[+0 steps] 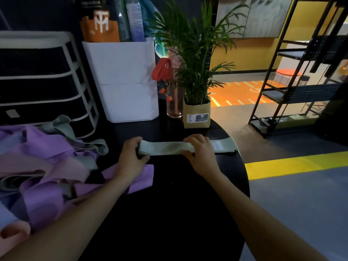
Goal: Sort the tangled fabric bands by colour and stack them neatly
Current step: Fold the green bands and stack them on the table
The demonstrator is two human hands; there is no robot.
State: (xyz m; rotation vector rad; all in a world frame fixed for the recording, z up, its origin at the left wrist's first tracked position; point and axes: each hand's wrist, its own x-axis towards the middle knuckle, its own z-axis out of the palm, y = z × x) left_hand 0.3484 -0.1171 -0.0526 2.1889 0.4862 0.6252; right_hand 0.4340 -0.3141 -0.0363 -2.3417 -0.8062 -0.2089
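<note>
Lying flat mid-frame on the black table (169, 204), grey-green band (167, 147) stretched between both hands.
Gripped at its left end by left hand (131, 155); pinched by right hand (199, 151) right of middle; tangled pile (41, 166) at left.

Potted plant (195, 53), white bin (122, 81), drawer unit (43, 80)

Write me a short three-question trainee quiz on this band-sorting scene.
1. True or false: both hands touch the grey-green band on the black table.
2. Which number is printed on that band? A) 10 B) 30 C) 50
3. Fill in: the tangled pile lies on the person's ____ side.

Key: 1. True: the left hand grips one end, and the right hand holds it near the middle. 2. B. 3. left.
</note>
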